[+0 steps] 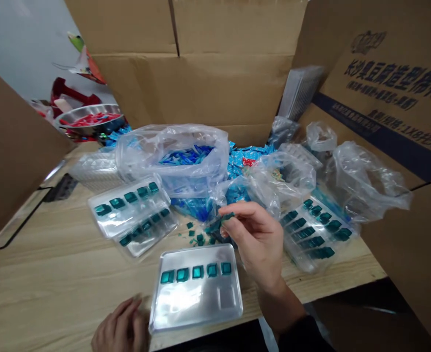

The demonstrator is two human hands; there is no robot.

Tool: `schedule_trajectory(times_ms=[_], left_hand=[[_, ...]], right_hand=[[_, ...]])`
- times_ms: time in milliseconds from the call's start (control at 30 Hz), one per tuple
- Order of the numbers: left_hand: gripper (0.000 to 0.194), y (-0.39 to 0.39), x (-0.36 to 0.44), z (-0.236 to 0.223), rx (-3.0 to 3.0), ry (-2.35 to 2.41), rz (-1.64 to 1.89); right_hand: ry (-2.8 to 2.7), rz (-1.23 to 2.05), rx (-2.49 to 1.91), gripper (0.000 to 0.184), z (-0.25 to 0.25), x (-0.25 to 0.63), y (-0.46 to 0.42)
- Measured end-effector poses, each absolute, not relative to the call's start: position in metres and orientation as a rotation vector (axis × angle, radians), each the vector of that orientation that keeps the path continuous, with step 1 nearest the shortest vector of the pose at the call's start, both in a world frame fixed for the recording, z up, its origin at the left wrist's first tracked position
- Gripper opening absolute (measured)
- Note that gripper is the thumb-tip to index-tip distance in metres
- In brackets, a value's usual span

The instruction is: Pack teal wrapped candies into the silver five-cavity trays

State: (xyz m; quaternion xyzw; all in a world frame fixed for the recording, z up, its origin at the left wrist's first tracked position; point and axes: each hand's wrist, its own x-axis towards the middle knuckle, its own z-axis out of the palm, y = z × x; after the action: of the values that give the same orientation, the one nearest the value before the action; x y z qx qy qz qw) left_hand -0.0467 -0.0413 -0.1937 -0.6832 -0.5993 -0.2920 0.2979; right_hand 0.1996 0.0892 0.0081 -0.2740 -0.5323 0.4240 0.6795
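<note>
Pinching teal piece (230,215), right hand (258,240), near tray (193,305)

Right hand (261,239) in fingertip pinch.

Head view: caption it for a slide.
Right hand pinches teal material near a clear tray holding five teal squares; the left hand lies beside the tray.

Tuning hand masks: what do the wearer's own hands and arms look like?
Right hand: bare, no glove, no watch visible at the wrist; a dark, black-looking sleeve ends short of the wrist. Left hand: also no glove; its wrist and any sleeve are out of frame.
</note>
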Motion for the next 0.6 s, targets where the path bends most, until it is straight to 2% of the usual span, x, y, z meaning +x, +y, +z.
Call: schedule_trajectory(times_ms=[167, 300, 500, 600], left_hand=[[0.016, -0.044, -0.048, -0.201, -1.832, -1.645, -0.797], [0.016, -0.049, -0.048, -0.208, -1.809, -1.743, -0.809], [0.018, -0.055, -0.051, -0.218, -1.801, -1.836, -0.830], [0.022, -0.058, -0.054, -0.226, -1.788, -1.902, -0.905]], right_hand=[[-1.362, 0.605, -0.526, 0.035, 0.003, 0.206, 0.094], [-1.449, 0.393, -0.443, 0.032, 0.005, 0.209, 0.093], [-1.454, 0.365, -0.396, 0.026, 0.008, 0.211, 0.094], [-1.461, 0.455, -0.352, 0.016, 0.010, 0.213, 0.094]])
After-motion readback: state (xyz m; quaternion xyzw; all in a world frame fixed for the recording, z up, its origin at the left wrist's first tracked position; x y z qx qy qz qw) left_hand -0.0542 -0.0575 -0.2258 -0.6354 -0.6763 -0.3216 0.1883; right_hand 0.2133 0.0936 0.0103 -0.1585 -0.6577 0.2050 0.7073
